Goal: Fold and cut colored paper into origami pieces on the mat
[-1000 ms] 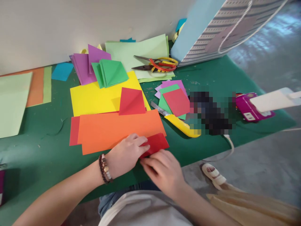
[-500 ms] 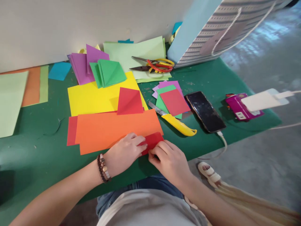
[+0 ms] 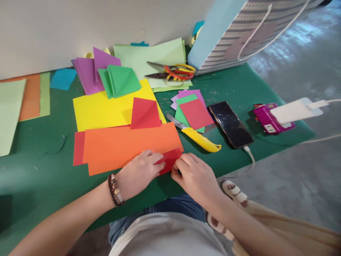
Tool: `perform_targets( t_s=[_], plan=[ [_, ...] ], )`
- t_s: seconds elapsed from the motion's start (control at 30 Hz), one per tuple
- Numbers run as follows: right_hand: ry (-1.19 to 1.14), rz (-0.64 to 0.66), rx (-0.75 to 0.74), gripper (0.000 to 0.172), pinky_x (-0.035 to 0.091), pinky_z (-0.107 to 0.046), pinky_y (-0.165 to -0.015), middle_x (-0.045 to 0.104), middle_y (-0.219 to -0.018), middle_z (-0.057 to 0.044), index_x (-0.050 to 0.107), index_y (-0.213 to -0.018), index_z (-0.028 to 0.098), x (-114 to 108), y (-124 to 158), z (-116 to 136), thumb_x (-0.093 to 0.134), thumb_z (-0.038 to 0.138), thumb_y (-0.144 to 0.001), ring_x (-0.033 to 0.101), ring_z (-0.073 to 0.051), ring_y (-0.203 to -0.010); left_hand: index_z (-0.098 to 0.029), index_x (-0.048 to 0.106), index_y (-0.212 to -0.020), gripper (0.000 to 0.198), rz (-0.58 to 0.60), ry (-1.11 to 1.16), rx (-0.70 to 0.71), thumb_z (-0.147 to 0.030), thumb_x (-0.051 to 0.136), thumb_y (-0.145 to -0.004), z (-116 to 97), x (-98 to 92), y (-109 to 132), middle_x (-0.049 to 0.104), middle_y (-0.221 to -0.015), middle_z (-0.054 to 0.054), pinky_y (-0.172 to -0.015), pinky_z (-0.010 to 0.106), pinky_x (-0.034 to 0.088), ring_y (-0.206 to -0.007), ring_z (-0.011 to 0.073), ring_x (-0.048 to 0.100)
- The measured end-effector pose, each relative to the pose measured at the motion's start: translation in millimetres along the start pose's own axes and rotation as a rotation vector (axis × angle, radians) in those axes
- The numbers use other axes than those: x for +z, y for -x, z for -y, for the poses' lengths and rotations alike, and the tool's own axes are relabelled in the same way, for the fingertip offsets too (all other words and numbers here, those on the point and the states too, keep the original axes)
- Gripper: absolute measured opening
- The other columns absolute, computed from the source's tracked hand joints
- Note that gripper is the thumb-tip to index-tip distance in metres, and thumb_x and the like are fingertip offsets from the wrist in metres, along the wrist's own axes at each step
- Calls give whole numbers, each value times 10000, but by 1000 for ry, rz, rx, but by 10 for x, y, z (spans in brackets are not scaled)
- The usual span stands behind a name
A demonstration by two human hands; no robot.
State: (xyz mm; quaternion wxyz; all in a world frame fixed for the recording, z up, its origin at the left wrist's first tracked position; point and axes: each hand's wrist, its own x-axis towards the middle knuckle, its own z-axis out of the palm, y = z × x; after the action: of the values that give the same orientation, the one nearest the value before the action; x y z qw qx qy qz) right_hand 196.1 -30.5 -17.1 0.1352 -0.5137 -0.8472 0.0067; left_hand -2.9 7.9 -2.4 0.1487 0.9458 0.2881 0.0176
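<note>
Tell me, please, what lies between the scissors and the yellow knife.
A small stack of paper squares, red on top, lies there on the mat; the head view shows it.

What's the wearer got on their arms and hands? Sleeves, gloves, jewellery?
No gloves: the left hand and right hand are bare, with no rings showing. No sleeves cover the forearms in view. The left wrist carries a beaded bracelet, dark brown beads with a few pale ones. The right wrist wears nothing.

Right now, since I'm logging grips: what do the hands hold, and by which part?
A small folded red paper piece, pressed down: left hand on its left end, right hand at its right edge.
</note>
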Motion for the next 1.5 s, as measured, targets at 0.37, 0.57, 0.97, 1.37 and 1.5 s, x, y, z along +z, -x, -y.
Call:
perform_targets(
  t_s=[0.37,0.57,0.97,1.37,1.5],
  plan=[
    [61,90,-59,161,378,-298,-603,508,-685,-25,494,-671,202,-60,-46,-25,567,83,-750,500,-177,-682,-178,657,-1012,187,-11,-10,4,-221,481,-968,1,4,4,591,-1138,69,-829,338,467,-1003,210,542],
    [119,189,-134,201,371,-305,-575,493,-676,-27,463,-671,213,-101,-108,-23,585,64,-728,487,-189,-670,-177,658,-1023,197,-17,-4,-5,-220,473,-973,-3,8,0,585,-1135,68,-821,328,469,-991,199,536],
    [160,208,-154,188,359,-296,-547,499,-661,-31,487,-656,204,-100,-149,-20,600,65,-711,496,-183,-665,-181,656,-999,212,-18,-31,-1,-236,451,-983,-3,26,1,576,-1156,56,-819,326,455,-959,192,532],
    [12,63,-114,152,378,-287,-628,537,-686,-20,551,-699,186,-131,-73,-257,535,107,-828,511,-165,-693,-184,644,-1043,181,-1,3,-10,-230,485,-968,-1,7,5,579,-1182,51,-820,322,456,-1004,206,531],
    [51,70,-236,210,350,-299,-602,498,-660,-27,542,-659,187,-94,-75,-164,504,89,-840,462,-174,-671,-176,652,-998,172,-20,-12,6,-226,491,-963,4,9,-7,583,-1175,57,-814,330,462,-987,210,540]
  ],
)
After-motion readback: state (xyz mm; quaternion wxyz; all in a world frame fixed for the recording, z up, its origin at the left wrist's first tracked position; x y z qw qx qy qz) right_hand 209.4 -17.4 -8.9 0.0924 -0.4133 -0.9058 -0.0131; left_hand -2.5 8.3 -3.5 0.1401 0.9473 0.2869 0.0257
